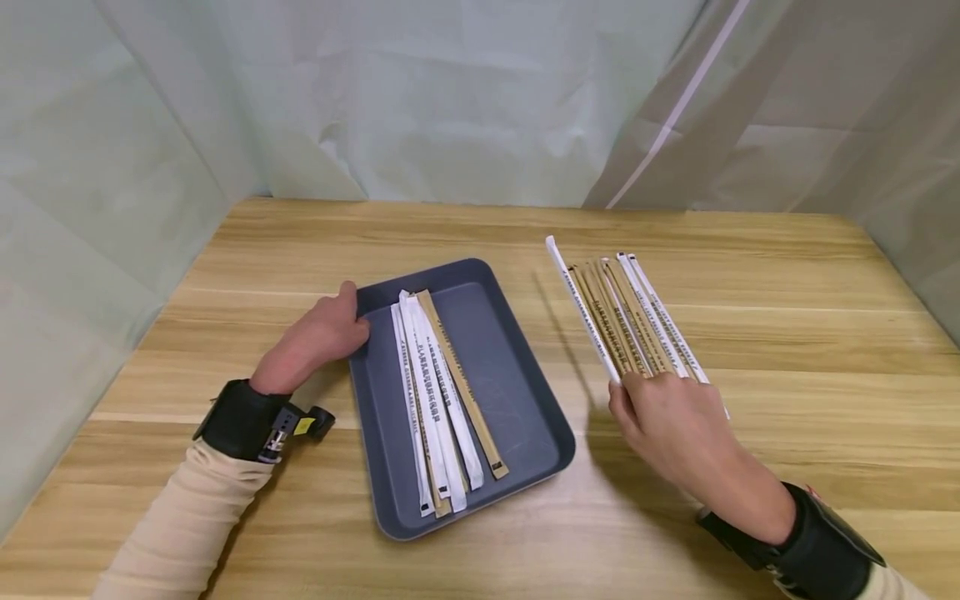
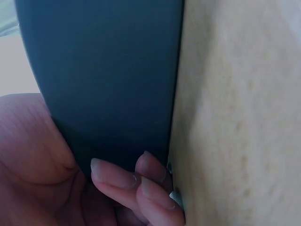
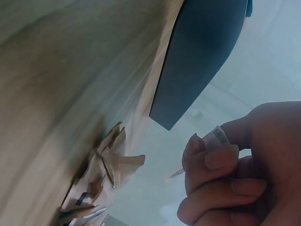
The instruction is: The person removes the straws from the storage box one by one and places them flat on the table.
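My left hand (image 1: 318, 333) grips the far left side of a dark grey tray (image 1: 517, 400), with its fingers curled against the outer wall (image 2: 108, 84) in the left wrist view. In the tray lie several paper-wrapped straws (image 1: 429, 392), white and brown with dark print. My right hand (image 1: 678, 425) pinches one white paper-wrapped straw (image 1: 579, 302), which points up and away, its shadow falling on the table. Behind that hand a row of white and brown wrapped straws (image 1: 626, 321) lies on the table, its near ends hidden by the hand in the head view.
A wood-grain table (image 1: 810, 333) carries everything. Pale sheeting (image 1: 480, 100) hangs along its far edge and both sides. Each wrist wears a black strap (image 1: 236, 421) with a small camera. The tray stands left of the straw pile, slightly turned.
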Demonstrator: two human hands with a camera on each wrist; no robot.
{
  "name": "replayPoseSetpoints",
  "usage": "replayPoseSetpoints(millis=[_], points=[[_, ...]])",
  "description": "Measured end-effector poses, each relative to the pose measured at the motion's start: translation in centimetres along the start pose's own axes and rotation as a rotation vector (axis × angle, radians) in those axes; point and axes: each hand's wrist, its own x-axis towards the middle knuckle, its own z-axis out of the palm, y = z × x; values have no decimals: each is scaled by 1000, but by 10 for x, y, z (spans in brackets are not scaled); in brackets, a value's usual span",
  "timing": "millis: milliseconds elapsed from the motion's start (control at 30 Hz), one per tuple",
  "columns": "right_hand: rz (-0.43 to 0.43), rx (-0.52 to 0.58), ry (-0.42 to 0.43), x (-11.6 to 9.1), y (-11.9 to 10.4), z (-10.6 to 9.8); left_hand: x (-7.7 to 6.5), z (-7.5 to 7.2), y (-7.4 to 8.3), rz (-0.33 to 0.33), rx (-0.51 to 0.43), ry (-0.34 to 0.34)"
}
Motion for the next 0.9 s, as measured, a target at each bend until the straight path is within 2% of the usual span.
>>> replayPoseSetpoints(millis=[900], points=[[65,-36,-80,-8,15,1,0,0,1,-7,-5,-9]])
